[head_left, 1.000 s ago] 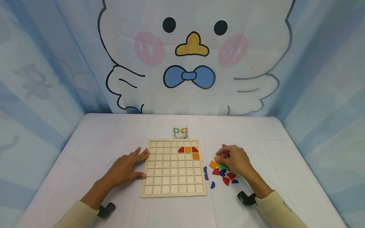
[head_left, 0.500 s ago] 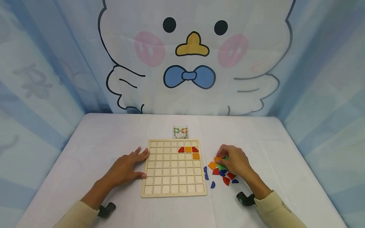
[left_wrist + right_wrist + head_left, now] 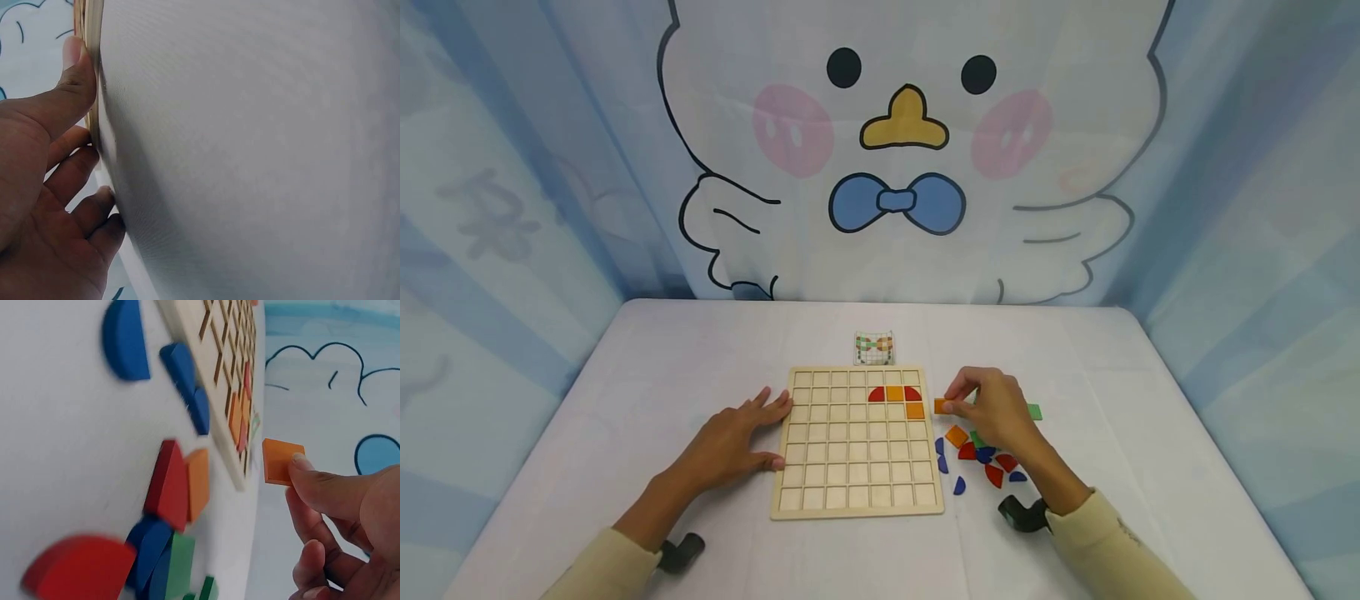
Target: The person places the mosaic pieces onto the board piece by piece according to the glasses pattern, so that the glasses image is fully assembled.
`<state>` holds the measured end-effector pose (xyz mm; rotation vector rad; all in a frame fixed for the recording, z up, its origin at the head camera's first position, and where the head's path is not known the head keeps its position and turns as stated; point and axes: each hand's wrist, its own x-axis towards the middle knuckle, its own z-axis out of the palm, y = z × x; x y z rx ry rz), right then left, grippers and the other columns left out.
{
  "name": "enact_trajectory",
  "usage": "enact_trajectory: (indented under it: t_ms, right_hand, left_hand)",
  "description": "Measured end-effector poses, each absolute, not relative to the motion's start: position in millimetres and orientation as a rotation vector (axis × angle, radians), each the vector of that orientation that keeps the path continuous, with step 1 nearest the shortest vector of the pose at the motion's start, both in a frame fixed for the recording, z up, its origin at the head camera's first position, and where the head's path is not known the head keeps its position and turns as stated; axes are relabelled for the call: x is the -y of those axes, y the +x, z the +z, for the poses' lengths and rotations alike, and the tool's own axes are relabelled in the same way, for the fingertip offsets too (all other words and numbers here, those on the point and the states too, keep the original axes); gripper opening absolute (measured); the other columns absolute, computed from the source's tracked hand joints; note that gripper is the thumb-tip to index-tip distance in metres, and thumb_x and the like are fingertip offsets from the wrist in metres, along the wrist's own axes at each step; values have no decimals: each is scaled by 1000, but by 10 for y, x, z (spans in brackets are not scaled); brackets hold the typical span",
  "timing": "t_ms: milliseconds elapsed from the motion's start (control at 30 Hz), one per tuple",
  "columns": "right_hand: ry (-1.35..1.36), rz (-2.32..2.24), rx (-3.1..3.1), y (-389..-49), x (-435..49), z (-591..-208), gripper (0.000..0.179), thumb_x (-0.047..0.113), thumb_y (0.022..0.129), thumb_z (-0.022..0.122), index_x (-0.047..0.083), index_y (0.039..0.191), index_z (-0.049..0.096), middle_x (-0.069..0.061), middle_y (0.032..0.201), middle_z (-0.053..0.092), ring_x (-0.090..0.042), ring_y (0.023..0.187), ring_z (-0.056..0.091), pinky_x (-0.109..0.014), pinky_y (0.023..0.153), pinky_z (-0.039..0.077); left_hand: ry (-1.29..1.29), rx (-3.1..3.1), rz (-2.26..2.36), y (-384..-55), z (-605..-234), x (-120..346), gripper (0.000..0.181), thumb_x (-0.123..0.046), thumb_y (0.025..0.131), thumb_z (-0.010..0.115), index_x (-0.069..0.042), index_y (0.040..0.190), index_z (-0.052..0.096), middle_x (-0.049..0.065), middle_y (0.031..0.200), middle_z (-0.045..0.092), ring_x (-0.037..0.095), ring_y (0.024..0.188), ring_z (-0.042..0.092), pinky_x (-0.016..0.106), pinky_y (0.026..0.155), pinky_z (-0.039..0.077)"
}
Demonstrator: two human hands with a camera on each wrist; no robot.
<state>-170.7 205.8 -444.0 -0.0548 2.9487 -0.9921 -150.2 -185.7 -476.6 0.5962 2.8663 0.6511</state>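
Between thumb and fingers, my right hand (image 3: 996,408) pinches an orange square tile (image 3: 277,464). It holds the tile just off the right edge of the wooden grid board (image 3: 837,452), above the table in the right wrist view. My left hand (image 3: 724,442) rests at the board's left edge, its fingers spread and its thumb touching the side. Near the board's top right corner, a red quarter-round tile (image 3: 877,395), an orange square (image 3: 894,393), another red piece (image 3: 912,394) and an orange square (image 3: 914,411) lie in grid cells.
Right of the board lies a loose pile with a red piece (image 3: 967,452), an orange square (image 3: 957,436), blue half-rounds (image 3: 959,486) and green pieces (image 3: 1035,412). A small pattern card (image 3: 874,348) lies behind the board, before a printed curtain (image 3: 895,267).
My right hand has drawn an orange square from the pile and moved left with it, close to the board. A green piece now shows to the hand's right. My left hand has stayed put.
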Motion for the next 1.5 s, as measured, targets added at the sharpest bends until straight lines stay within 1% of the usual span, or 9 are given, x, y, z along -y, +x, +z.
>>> enact_trajectory:
  t_ms: [100,367,533,700,800,1033,1267,1500]
  right_hand:
    - [-70,-1023,-2933,-1731,-1938,-4421,14,20,90,87,20,87,74,3,81,70,-21,68,52,-28,56,43]
    - [-124,-1067,-2903,-1798,-1633,-4436,15,20,90,87,23,86,73,7,84,71,-20,69,53,-30,60,41]
    - [-177,-1100,-2886,-1833,-1474,-4489,17,18,90,87,22,84,72,7,80,69,-18,72,56,-31,65,43]
    - [-233,-1094,-2900,-1873,-1349,-4562,19,18,87,90,22,81,72,6,74,66,-14,69,57,-30,63,43]
    - [-245,-1078,-2899,-1886,-1291,-4601,20,18,87,89,22,80,72,6,72,64,-13,67,57,-30,61,44]
    - [-274,-987,-2922,-1886,-1219,-4644,20,17,90,87,21,80,71,8,73,66,-11,69,59,-30,64,47]
    - [-333,-869,-2956,-1890,-1204,-4640,16,17,90,87,20,82,73,8,76,67,-11,71,59,-29,63,48]
    - [-286,-959,-2935,-1876,-1286,-4611,14,18,90,87,21,83,75,7,77,67,-11,73,60,-30,67,48]
  left_hand:
    - [591,-2861,653,-1502,-4772,1856,96,-45,80,90,-16,161,48,18,167,43,57,146,46,71,114,41]
    - [595,-2864,656,-1503,-4780,1863,96,-45,79,90,-16,161,48,18,167,43,57,146,46,72,114,41]
    - [599,-2867,653,-1508,-4778,1866,95,-44,80,90,-16,160,48,17,166,44,58,146,46,72,114,41]
    - [593,-2868,643,-1511,-4777,1863,95,-44,80,90,-16,161,48,16,167,43,57,146,46,72,115,41]
    - [594,-2871,641,-1512,-4781,1865,95,-44,80,90,-16,160,48,16,166,44,57,146,46,72,115,41]
    - [594,-2870,648,-1510,-4783,1866,95,-44,80,90,-16,160,48,17,166,44,57,146,46,72,114,41]
    - [588,-2867,652,-1504,-4787,1866,95,-43,80,90,-16,161,48,17,167,43,57,147,46,72,115,41]
    - [591,-2872,649,-1511,-4786,1868,94,-43,80,90,-16,160,48,15,167,44,56,147,45,71,115,41]
